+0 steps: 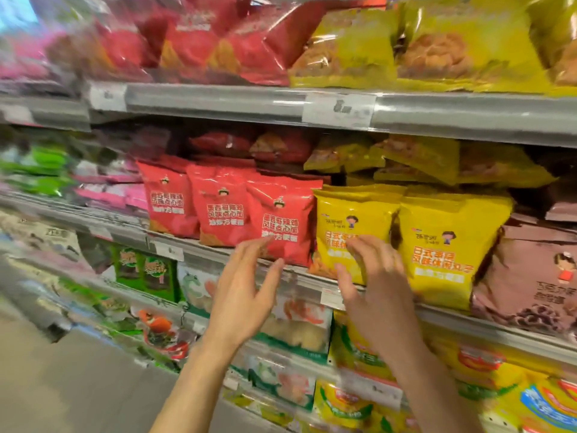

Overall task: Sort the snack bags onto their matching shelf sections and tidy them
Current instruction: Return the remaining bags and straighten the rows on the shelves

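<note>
The left hand (242, 303) had its fingers spread, tips at the lower edge of a red bag (285, 223). The right hand (373, 295) touched a yellow bag (352, 226) with loosely spread fingers. Both bags stood upright at the shelf's (499, 331) front edge, Chinese print facing out, a brown bag (530, 276) further right.

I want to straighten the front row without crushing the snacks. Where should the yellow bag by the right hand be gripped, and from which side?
Probably by its flat crimped top seam, from the front and above. The yellow bag stands upright on the shelf edge, squeezed between a red bag and another yellow one, so its sides are blocked. The right hand is at its puffy lower front, fingers loosely curved.
</note>
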Demonstrator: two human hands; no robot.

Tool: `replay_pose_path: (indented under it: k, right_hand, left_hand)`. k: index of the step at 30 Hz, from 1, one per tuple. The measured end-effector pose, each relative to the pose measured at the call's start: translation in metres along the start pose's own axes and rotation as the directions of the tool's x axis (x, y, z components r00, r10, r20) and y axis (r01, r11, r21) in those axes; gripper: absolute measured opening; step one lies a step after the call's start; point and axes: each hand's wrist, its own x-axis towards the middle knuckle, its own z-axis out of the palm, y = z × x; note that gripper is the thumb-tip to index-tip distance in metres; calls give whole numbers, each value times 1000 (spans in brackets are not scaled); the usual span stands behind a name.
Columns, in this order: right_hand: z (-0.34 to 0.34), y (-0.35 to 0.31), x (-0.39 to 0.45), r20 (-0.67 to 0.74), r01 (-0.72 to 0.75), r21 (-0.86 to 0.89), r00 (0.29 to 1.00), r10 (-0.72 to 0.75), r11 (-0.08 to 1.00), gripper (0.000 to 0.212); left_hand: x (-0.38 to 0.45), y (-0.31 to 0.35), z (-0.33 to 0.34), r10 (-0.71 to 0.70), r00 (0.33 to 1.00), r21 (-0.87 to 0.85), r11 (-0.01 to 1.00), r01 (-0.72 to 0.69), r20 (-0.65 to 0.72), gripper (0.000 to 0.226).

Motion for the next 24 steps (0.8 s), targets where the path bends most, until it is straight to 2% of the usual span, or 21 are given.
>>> replay_pose_path:
  k: [3,6,9,12,15,17,20,24]
  right_hand:
    - [21,-19,27,-155,137,-63,977,-146,988,38]
    - [42,-46,49,-222,296,-82,926,-306,952,35]
    - [70,-78,67,-223,347,-173,898,-380,922,37]
    - [101,-105,81,-139,279,-330,930,-339,902,52]
    - [124,-112,93,-32,145,-516,982,-188,844,70]
    - [130,-109,97,-16,83,-586,993,-114,806,79]
    - [133,-107,98,-50,42,-612,995,-92,789,82]
    - [131,-111,100,-73,14,-613,995,-74,790,79]
  left_hand:
    - [36,-17,-11,68,989,132,990,-50,-134,39]
    - [74,-41,-23,167,947,265,960,-92,-276,43]
    - [110,-70,-35,294,925,396,900,-183,-241,48]
    - [133,-93,-39,376,921,467,835,-290,-99,51]
    - [149,-110,-40,446,895,508,774,-379,-12,56]
    - [156,-120,-40,472,881,520,746,-416,29,64]
    - [164,-128,-37,500,865,525,723,-448,48,80]
    - [169,-134,-32,527,849,559,690,-460,48,89]
